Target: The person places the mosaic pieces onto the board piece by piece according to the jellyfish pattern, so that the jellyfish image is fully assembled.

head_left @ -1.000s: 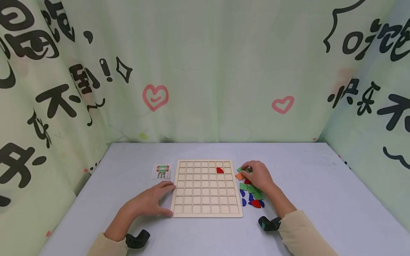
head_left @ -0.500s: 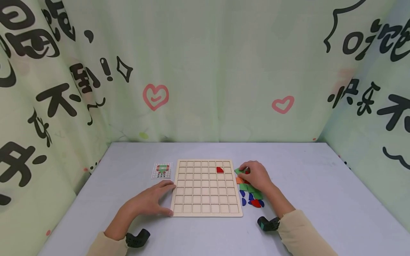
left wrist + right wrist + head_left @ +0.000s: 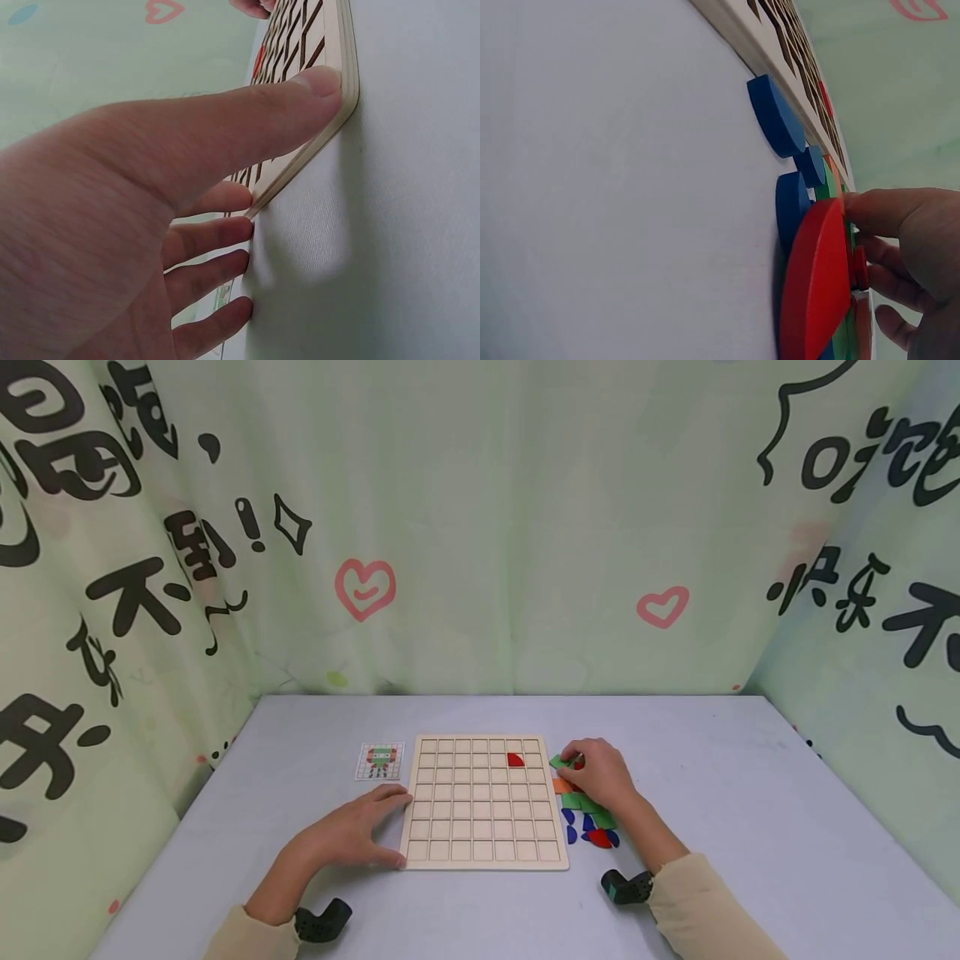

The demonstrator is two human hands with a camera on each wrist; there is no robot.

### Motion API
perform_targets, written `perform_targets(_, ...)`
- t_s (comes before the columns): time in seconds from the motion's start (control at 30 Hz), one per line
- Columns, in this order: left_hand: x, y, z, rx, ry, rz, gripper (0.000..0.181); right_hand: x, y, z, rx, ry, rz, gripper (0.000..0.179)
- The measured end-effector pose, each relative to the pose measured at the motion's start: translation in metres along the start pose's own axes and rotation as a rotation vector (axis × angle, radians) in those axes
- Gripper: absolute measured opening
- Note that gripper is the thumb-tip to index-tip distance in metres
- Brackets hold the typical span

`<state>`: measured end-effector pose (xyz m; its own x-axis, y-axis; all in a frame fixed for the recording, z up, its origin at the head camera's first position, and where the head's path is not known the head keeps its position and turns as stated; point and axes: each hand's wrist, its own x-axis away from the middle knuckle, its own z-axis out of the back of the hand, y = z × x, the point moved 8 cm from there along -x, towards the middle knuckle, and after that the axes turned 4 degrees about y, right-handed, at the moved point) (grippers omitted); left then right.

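Note:
A pale wooden grid board [image 3: 465, 863] lies flat with one red quarter-circle piece [image 3: 515, 760] in an upper-right cell. My left hand [image 3: 348, 831] is spread at its left side; in the left wrist view the thumb [image 3: 322, 82] lies on the board's near corner and the index finger reaches its edge. Right of the board, my right hand [image 3: 603, 772] bends its fingers down over loose pieces. A green piece [image 3: 558, 762] shows by its fingertips, and a red piece [image 3: 861, 268] sits against the fingers in the right wrist view. I cannot tell whether it is pinched.
Left of the board lies a small card [image 3: 379, 761] printed with a figure on a grid. Below my right hand are an orange piece [image 3: 561, 786], several green squares [image 3: 588, 802], blue rounded pieces [image 3: 572, 834] and a red quarter-circle [image 3: 600, 838]. A curtain [image 3: 480, 527] backs the white table [image 3: 675, 727].
Over the first half second, my right hand shifted slightly left and the green piece by its fingertips slid toward the board; a red piece showed under the fingers. My left hand stayed put.

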<state>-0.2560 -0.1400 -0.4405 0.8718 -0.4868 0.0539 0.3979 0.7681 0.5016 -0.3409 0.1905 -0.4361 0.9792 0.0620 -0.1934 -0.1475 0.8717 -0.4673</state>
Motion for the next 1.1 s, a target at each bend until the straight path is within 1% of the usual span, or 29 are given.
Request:
perform_targets(0.17,0.001,0.000,0.000,0.000,0.001,-0.003,0.083,0.000,0.003,-0.001,0.002,0.000,-0.010,0.021)
perform_targets(0.37,0.001,-0.001,-0.001,-0.003,0.001,-0.007,0.083,0.000,0.004,-0.001,-0.048,0.007,-0.014,0.020)
perform_targets(0.47,0.000,-0.001,-0.001,-0.005,0.002,-0.009,0.083,0.001,0.000,-0.001,-0.089,0.008,0.006,0.018)
perform_targets(0.63,0.000,-0.002,-0.002,-0.012,-0.001,0.000,0.084,0.001,-0.009,-0.004,-0.138,-0.018,0.037,0.015)
perform_targets(0.9,0.001,0.002,0.002,-0.019,-0.003,-0.010,0.085,0.000,-0.019,-0.011,-0.152,-0.041,0.030,0.013)
perform_targets(1.1,0.001,0.001,0.001,-0.017,-0.008,0.001,0.086,-0.002,-0.028,-0.015,-0.159,-0.051,0.049,0.011)
